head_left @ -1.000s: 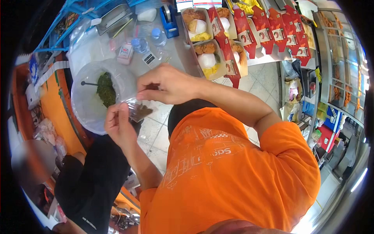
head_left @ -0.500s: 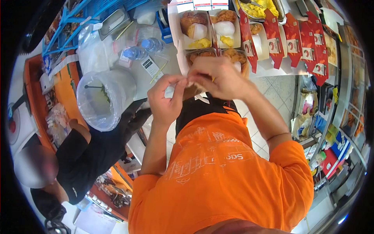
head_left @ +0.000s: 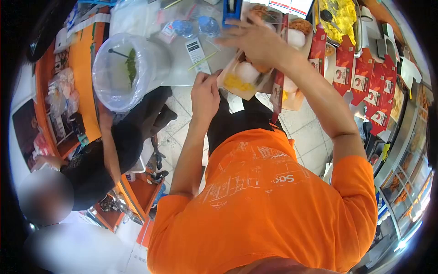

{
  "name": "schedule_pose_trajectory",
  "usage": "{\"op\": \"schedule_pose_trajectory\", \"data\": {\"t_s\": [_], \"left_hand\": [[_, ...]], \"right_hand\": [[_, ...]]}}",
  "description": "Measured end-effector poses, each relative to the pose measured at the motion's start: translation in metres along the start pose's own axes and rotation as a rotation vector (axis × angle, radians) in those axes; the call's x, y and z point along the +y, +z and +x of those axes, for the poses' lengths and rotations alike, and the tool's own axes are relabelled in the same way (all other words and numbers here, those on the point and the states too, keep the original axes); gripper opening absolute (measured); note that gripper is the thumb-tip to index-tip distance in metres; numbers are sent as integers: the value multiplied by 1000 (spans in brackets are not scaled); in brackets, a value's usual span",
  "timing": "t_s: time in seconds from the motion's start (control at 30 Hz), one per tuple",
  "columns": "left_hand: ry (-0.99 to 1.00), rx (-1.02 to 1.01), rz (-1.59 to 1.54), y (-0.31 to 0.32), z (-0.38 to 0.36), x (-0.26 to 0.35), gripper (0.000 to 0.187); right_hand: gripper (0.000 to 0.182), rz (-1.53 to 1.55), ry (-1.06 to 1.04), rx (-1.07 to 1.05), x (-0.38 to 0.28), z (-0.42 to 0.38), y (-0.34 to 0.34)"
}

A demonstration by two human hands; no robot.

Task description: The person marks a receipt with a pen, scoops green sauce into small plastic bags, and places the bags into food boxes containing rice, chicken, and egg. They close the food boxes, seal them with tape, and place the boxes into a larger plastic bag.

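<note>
My left hand (head_left: 205,97) is closed at the left edge of an open food box (head_left: 240,86); what its fingertips hold is too small to make out. Rice and yellow egg show in that box. Above it my right hand (head_left: 262,43) is open, fingers spread and blurred, reaching toward a blue tape dispenser (head_left: 232,13) and covering part of the boxes. More filled boxes with red sides, one with fried chicken (head_left: 299,25), stand to the right.
A lined bucket (head_left: 119,73) with green leaves, water bottles (head_left: 209,26) and a printed slip (head_left: 196,51) are at the left. A tray of yellow egg (head_left: 340,18) is at the upper right. Another person in black (head_left: 130,141) is on the left, one arm near the bucket.
My right hand has come away from my left hand and opened, moving up toward the dispenser. The view has shifted. The other person's arm has moved closer to the bucket.
</note>
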State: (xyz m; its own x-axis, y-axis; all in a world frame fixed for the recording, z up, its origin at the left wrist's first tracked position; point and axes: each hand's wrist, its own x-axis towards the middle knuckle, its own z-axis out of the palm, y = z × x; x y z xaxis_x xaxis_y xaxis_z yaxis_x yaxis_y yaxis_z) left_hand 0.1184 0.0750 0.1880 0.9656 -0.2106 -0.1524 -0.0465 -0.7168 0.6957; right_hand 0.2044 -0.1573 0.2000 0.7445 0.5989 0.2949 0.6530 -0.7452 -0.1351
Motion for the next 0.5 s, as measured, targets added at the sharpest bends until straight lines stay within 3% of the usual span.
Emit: {"op": "schedule_pose_trajectory", "data": {"t_s": [0.07, 0.1, 0.17, 0.23, 0.3, 0.33, 0.37, 0.4, 0.43, 0.47, 0.5], "left_hand": [[198, 113, 23, -3, 10, -22, 40], [207, 122, 24, -7, 15, -27, 40], [304, 189, 62, -14, 20, -39, 40], [342, 239, 74, -8, 17, -57, 41], [348, 116, -82, 0, 10, -71, 44], [398, -70, -26, 4, 8, -83, 40], [399, -62, -30, 13, 0, -89, 40], [357, -39, -5, 29, -12, -91, 44], [316, -19, 19, 44, -22, -95, 52], [271, -105, 40, 58, -24, -106, 76], [272, -105, 36, 71, -24, -108, 76]], "right_hand": [[41, -74, 65, -521, -12, 8, -1], [41, -83, 64, -513, -18, 7, -2], [27, -11, 273, -405, -34, -7, 4], [28, -8, 294, -328, -57, -20, 2], [30, 2, 320, -249, -79, -46, 14], [36, 27, 389, -207, -87, -69, 31], [43, 52, 457, -165, -91, -83, 46], [43, 48, 453, -167, -97, -88, 57], [48, 179, 645, -215, -101, -92, 65], [53, 311, 835, -260, -104, -94, 69], [53, 308, 836, -262, -105, -84, 66]]}}
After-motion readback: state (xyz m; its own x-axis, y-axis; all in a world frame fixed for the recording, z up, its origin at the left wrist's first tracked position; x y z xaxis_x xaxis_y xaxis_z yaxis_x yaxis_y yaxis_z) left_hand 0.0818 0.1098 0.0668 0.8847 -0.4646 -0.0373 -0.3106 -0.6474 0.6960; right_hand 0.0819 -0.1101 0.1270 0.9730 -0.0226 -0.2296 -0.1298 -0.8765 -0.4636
